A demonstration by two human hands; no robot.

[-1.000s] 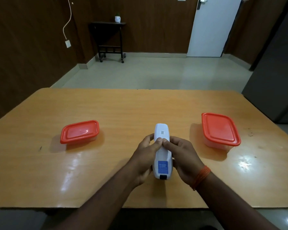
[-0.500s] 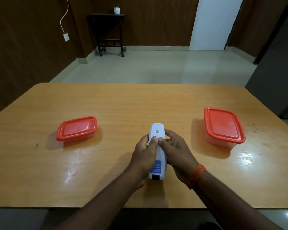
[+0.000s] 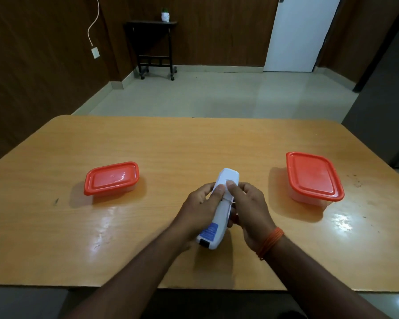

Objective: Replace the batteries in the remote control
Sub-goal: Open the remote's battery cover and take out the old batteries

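Near the bench's front edge, at about 6 o'clock from its middle, a white remote control (image 3: 219, 209) is held back-side up in both hands, its long axis running from 7 o'clock up toward 1 o'clock. Its near end carries a blue label and a small dark window; its far end pokes out beyond the fingers. On the remote's left, the left hand (image 3: 199, 209) has its grip closed around the body, thumb pressed on the upper back panel. From the other side, the right hand (image 3: 249, 207) is likewise closed on the remote, its thumb touching the same panel just beside the left thumb; an orange thread band (image 3: 270, 242) circles that wrist. A thin seam shows across the remote just below the thumbs; whether the cover has shifted cannot be told. At 9 o'clock from the remote, well apart, a small container with a red lid (image 3: 112, 177) sits on the wooden bench (image 3: 148, 143). At 3 o'clock, also well apart, a larger red-lidded container (image 3: 313, 176) stands. Both lids are on.
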